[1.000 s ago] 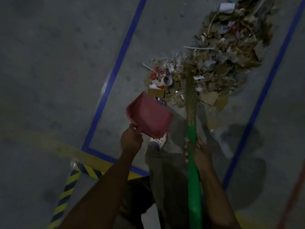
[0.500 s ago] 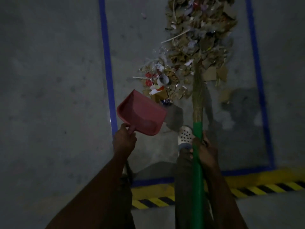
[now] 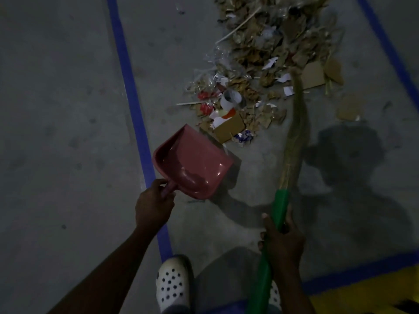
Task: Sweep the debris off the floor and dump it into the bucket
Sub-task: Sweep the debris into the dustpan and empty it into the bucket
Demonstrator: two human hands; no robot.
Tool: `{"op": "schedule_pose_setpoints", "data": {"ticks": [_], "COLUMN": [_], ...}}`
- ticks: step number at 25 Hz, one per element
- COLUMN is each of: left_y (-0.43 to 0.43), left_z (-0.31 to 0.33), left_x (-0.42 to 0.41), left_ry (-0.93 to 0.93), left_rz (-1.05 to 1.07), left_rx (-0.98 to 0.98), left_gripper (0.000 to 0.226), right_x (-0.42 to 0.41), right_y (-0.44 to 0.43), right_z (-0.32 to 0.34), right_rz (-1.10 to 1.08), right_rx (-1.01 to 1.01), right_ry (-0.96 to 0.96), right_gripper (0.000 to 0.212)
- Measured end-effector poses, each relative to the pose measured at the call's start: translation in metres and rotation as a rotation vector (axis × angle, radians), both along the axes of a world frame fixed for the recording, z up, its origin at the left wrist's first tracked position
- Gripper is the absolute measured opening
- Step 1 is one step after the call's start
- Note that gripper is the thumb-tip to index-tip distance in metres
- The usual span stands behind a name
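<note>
A blue tape line (image 3: 133,105) runs down the grey floor (image 3: 56,132). Just right of it, the left hand (image 3: 154,205) curls its fingers round the short handle of a red dustpan (image 3: 192,162), whose open mouth faces the debris. Below, a white perforated clog (image 3: 172,284) stands on the floor. The debris (image 3: 260,60), a heap of dry leaves, paper scraps and cardboard, lies ahead on the floor, its near edge just beyond the pan's lip. Further right, the broom (image 3: 294,132) slants up, bristle tips reaching the heap's right side. The right hand (image 3: 283,241) wraps round its green handle. A yellow marking (image 3: 362,300) fills the lower right corner.
</note>
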State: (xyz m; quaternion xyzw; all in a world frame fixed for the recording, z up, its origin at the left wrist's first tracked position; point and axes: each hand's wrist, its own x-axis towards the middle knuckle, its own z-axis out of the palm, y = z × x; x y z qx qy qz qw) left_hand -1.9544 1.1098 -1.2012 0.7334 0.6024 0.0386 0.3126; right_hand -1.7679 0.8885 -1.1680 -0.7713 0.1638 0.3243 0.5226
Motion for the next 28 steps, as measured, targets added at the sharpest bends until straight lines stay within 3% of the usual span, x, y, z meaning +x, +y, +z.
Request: {"op": "schedule_pose_setpoints", "data": {"ticks": [5, 10, 13, 17, 21, 24, 28], "left_y": [0.011, 0.057, 0.112, 0.165, 0.16, 0.164, 0.178], "left_z": [-0.071, -0.116, -0.118, -0.113, -0.08, -0.056, -0.063], "left_x": [-0.006, -0.024, -0.023, 0.001, 0.0, -0.029, -0.088], "left_ry": [0.034, 0.032, 0.083, 0.236, 0.248, 0.315, 0.431], "left_rz": [0.0, -0.056, -0.236, -0.428, -0.481, -0.537, -0.448], "left_rx": [0.042, 0.041, -0.14, -0.433, -0.427, -0.307, -0.218], "left_gripper": [0.034, 0.032, 0.035, 0.01, 0.016, 0.009, 0.009], "right_x": [-0.019, -0.029, -0.034, -0.032, -0.026, -0.024, -0.014], "right_y": [-0.004, -0.004, -0.006, 0.011, 0.033, 0.024, 0.009], "right_z": [-0.098, -0.163, -0.196, -0.24, -0.239, -0.22, -0.224], "right_rz": [0.17, 0.102, 0.114, 0.069, 0.157, 0.176, 0.154], "right_rx": [-0.102, -0.146, -0.147, -0.035, -0.01, -0.001, -0.016], "right_ry": [-0.106, -0.126, -0.174, -0.273, -0.329, -0.292, -0.268], "right_gripper": [0.066, 0.072, 0.062, 0.077, 0.071, 0.072, 0.075]}}
